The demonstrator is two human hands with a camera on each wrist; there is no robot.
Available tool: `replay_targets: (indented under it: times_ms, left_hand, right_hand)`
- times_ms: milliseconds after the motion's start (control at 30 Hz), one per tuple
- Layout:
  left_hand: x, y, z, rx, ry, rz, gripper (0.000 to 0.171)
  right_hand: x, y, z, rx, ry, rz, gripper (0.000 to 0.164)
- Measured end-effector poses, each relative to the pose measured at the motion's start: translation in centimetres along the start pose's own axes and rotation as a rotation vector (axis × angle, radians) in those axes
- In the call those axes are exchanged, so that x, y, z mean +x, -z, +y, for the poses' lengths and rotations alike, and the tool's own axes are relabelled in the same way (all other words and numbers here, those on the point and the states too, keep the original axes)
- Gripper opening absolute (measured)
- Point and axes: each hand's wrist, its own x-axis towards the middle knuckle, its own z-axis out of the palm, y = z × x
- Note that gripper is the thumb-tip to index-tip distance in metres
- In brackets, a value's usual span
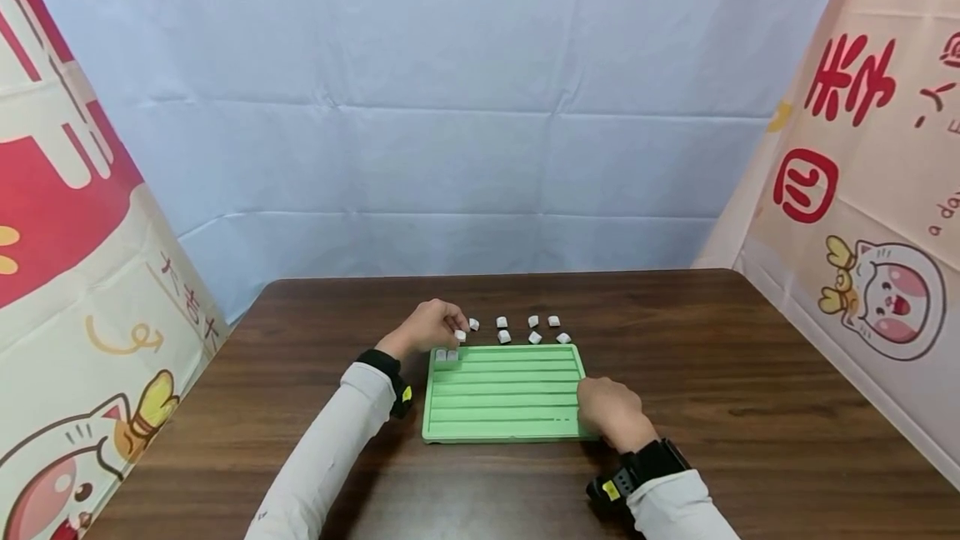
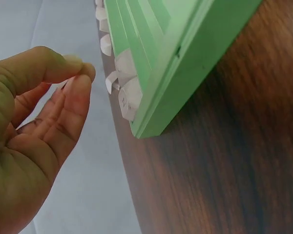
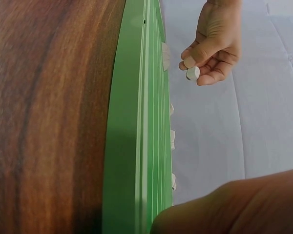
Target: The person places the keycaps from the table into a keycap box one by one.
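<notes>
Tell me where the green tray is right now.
In the head view, the green tray lies low near the middle, on the brown table, the right hand at its right edge.

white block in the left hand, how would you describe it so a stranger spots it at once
On the brown table lies a green ridged tray. Near its far left corner, the left hand pinches a small white block. Only this one is held; the other white blocks lie on the table or in the tray.
</notes>
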Motion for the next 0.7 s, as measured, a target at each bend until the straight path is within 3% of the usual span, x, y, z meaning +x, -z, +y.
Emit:
replay_targets:
  times_ms: [133, 367, 700]
  left_hand:
    - [-0.23, -0.19, -0.22, -0.010, 0.014, 0.013, 0.024]
    - [-0.14, -0.56, -0.69, 0.011, -0.023, 0.024, 0.020]
    - [-0.20, -0.65, -0.20, 0.029, -0.029, 0.041, 0.016]
  right_hand:
    - [-0.06, -0.15, -0.12, -0.012, 0.003, 0.009, 0.024]
    - [0.21, -0.23, -0.17, -0.021, -0.020, 0.006, 0.022]
    - [0.32, -0.26, 0.04, 0.007, -0.001, 0.000, 0.020]
